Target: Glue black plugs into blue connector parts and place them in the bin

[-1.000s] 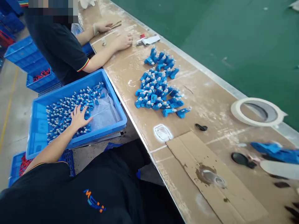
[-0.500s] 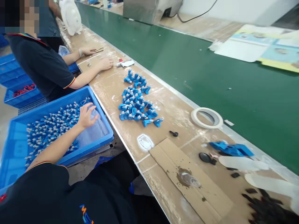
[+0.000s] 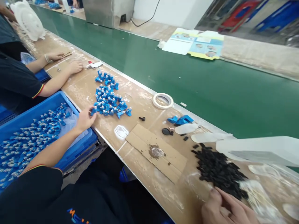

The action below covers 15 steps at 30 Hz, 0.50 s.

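My left hand [image 3: 85, 119] is at the near edge of the table, its thumb and fingers closed round a small blue plastic part [image 3: 93, 111]. Right beside it lies a pile of blue plastic parts [image 3: 108, 99] with whitish tips. In the lower right, my right hand [image 3: 230, 207] has thumb and forefinger pinched together; what they hold, if anything, I cannot make out. Just beyond those fingers is a heap of small black pieces [image 3: 216, 166]. A bundle of thin white sticks [image 3: 258, 193] in clear plastic lies to the right of this hand.
A blue crate [image 3: 81, 138] of similar parts stands left of the table. A cardboard strip [image 3: 142, 140] with a wet patch, a tape roll [image 3: 163, 101] and white bottles [image 3: 210, 137] lie on the table. Behind runs a green belt [image 3: 130, 62]. A co-worker's hands [image 3: 75, 67] rest further left.
My left hand has gone from above the crate to the table's edge and closed on a blue part. My right hand has come into view. The view has swung right.
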{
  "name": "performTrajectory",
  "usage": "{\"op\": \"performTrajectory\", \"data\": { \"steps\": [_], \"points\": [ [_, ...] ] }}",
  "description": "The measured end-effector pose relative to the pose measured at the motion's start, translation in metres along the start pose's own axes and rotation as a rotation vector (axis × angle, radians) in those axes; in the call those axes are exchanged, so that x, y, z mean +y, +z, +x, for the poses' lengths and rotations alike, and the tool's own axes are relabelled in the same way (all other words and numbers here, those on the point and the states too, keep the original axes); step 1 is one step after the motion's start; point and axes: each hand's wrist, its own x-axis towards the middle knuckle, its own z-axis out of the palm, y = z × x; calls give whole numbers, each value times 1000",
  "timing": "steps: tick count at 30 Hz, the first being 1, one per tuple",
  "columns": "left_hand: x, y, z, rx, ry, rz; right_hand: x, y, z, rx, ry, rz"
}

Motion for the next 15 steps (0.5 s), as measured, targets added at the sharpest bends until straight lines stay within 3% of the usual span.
{"op": "performTrajectory", "data": {
  "steps": [3, 5, 7, 9, 12, 15],
  "points": [
    [30, -19, -9, 113, -146, -493, 14, 8, 4, -10, -105, 0],
    [65, -24, -8, -27, -222, -818, 18, 11, 6, -68, -121, -18],
    [109, -18, -2, -286, -249, -1016, 21, 13, 9, -120, -111, -29],
    [157, 0, 5, -519, -236, -1131, 22, 14, 12, -170, -92, -61],
    [224, 46, 13, -775, -143, -1224, 21, 15, 15, -291, -40, -110],
    [262, 102, 20, -910, -82, -1316, 18, 20, 18, -370, 50, -172]
  ]
}}
